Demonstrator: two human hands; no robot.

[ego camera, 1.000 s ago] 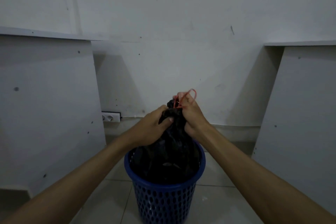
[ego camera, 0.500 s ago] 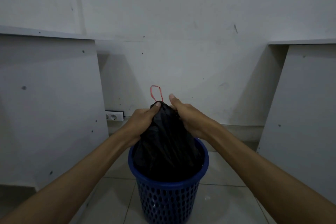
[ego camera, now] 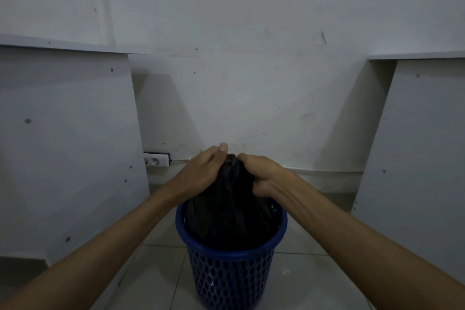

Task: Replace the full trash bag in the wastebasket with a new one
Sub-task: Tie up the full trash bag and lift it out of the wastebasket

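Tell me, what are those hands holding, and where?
Both the left hand and right hand grip the black trash bag at its gathered neck.

I can read no text, label, brand or number on anything in front of me here.

A bare, dim room, most likely an office or a plain workroom.

A scuffed white wall (ego camera: 239,33) runs behind two white board furniture panels (ego camera: 65,146), one at each side, topped by thin slabs like built-in desks. A double power socket (ego camera: 156,160) sits low on the wall, pale floor tiles (ego camera: 309,282) cover the ground, and a blue perforated wastebasket (ego camera: 230,277) stands on the floor between the panels.
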